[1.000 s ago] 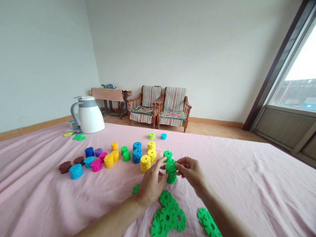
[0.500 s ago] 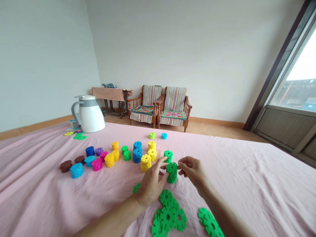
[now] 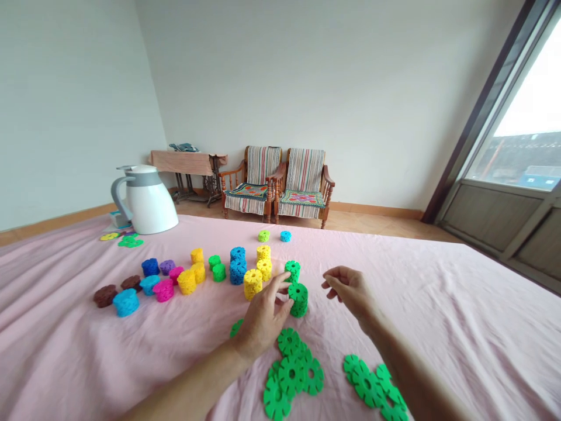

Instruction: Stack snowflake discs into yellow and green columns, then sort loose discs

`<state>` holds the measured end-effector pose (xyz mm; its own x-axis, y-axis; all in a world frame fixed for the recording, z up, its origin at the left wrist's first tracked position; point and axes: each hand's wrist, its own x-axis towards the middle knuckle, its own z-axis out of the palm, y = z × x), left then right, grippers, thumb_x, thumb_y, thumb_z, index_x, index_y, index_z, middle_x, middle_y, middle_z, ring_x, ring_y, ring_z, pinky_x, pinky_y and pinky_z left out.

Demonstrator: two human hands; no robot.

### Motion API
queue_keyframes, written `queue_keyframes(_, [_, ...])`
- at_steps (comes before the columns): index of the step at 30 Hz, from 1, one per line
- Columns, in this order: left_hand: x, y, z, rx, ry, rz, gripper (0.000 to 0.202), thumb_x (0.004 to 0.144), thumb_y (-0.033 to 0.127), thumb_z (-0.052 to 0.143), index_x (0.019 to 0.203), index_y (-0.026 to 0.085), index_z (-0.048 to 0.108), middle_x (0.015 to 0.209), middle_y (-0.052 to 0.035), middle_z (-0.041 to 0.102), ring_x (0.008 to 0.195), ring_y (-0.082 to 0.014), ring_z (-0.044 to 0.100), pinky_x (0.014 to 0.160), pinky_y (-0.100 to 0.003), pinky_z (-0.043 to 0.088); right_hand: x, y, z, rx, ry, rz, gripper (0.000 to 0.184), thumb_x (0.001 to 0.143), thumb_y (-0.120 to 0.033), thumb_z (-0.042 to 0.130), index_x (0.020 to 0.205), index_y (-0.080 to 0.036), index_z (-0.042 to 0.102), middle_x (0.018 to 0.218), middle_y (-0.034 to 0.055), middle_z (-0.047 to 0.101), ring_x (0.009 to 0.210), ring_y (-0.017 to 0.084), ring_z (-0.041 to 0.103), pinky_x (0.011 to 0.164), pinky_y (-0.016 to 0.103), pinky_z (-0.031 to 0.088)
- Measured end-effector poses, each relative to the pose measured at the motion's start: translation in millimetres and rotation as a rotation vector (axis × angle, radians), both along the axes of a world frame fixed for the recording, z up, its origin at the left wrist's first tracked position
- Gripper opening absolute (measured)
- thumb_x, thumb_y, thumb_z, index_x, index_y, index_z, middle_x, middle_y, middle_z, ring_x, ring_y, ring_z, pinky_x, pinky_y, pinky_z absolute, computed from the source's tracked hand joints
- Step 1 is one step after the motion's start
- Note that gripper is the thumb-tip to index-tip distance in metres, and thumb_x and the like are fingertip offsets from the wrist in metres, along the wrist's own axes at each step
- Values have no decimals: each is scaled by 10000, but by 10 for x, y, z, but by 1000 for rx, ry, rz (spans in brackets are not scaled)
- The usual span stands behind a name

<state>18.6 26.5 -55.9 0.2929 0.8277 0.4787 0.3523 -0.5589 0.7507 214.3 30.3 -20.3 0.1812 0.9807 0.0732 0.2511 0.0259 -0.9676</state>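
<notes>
Green stack (image 3: 300,300) touched by left hand (image 3: 263,317), grip spread; right hand (image 3: 352,292): grip can't be told; discs likely light, stiff; best held by edges

pink cloth (image 3: 438,292), disc stacks (image 3: 299,304), loose green discs (image 3: 300,381), white jug (image 3: 152,206)

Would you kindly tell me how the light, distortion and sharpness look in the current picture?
Head view: the window is washed out to white towards its top; the dark frame slants strongly, probably wide-angle stretch; shadows on the pink cloth look soft; the nearer green stack reads clearly, while fine detail outside is hard to make out.
</notes>
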Motion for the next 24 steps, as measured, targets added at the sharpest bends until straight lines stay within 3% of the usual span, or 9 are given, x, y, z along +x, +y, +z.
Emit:
queue_keyframes(3, [-2, 8, -3, -4, 8, 0, 392, 837, 165, 523, 1221, 232, 477, 1161, -77, 584, 1070, -197, 560, 879, -347, 493, 53, -107, 108, -45, -153, 163, 144, 710, -280, 506, 701, -152, 571, 590, 23, 641, 461, 107, 561, 429, 210, 351])
queue_keyframes(7, [5, 30, -33, 5, 13, 17, 420, 832, 172, 532, 1240, 233, 454, 1131, -68, 605, 1044, -188, 576, 888, -344, 487, 191, -383, 205, -118, -589, 457, 68, 660, -207, 553, 707, -183, 595, 594, 2, 625, 548, 138, 574, 480, 227, 359])
queue_keyframes(11, [8, 49, -53, 34, 11, 34, 422, 829, 178, 537, 1237, 241, 452, 1104, -59, 618, 1013, -181, 589, 878, -347, 490, 404, -661, 222, -128, -933, 530, 244, 557, -125, 610, 788, -205, 596, 777, 16, 638, 744, 171, 558, 634, 268, 392])
queue_keyframes(19, [-37, -7, 104, 151, -41, 114, 324, 862, 198, 486, 1186, 205, 476, 1107, -78, 606, 918, -162, 603, 779, -303, 512, 637, -828, 238, -369, -1073, 579, 377, 471, -131, 648, 821, -183, 520, 878, 43, 599, 797, 203, 534, 692, 313, 387])
queue_keyframes(24, [-78, -31, 142, 204, -80, 192, 302, 869, 223, 485, 1170, 199, 480, 1040, -66, 623, 869, -153, 607, 743, -277, 508, 620, -832, 153, -344, -1016, 591, 394, 471, -137, 661, 835, -192, 521, 874, 26, 581, 788, 186, 518, 662, 283, 363])
